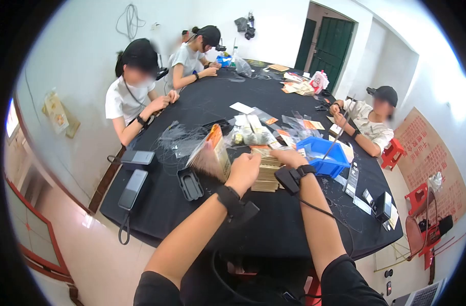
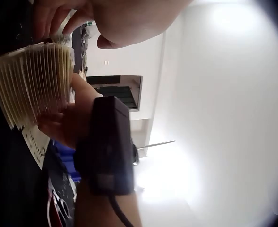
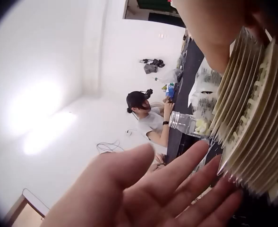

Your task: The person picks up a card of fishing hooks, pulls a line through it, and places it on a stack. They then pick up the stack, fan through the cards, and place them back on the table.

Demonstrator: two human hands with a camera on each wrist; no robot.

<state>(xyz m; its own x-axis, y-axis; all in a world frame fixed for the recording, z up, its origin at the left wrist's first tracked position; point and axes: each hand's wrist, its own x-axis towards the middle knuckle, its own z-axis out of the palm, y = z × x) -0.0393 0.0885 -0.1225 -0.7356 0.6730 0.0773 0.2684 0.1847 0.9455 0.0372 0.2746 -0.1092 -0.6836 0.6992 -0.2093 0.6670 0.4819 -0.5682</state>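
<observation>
A thick row of flat packets with pale edges (image 1: pixel 266 176) (image 2: pixel 35 80) (image 3: pixel 261 118) stands between the hands, fanned slightly apart. The left hand (image 1: pixel 244 171) (image 2: pixel 129 21) (image 3: pixel 153 194) is on its left side; the right wrist view shows the palm spread, thumb raised and off the packets, fingertips touching their edges. On the other side, the right hand (image 1: pixel 291 159) (image 2: pixel 72 116) (image 3: pixel 209 30) rests its extended fingers against the packets, partly hidden behind them. Neither hand's fingers are plainly curled round the packets.
A fanned orange-and-white bundle (image 1: pixel 212 153) and black tray (image 1: pixel 190 184) lie left; a blue bin (image 1: pixel 325 157) stands right. Clear bags (image 1: pixel 251 130) and a jar (image 3: pixel 182 122) are beyond. Three people sit around the black table (image 1: pixel 192 229); phone-like devices (image 1: pixel 133 189) lie at its left edge.
</observation>
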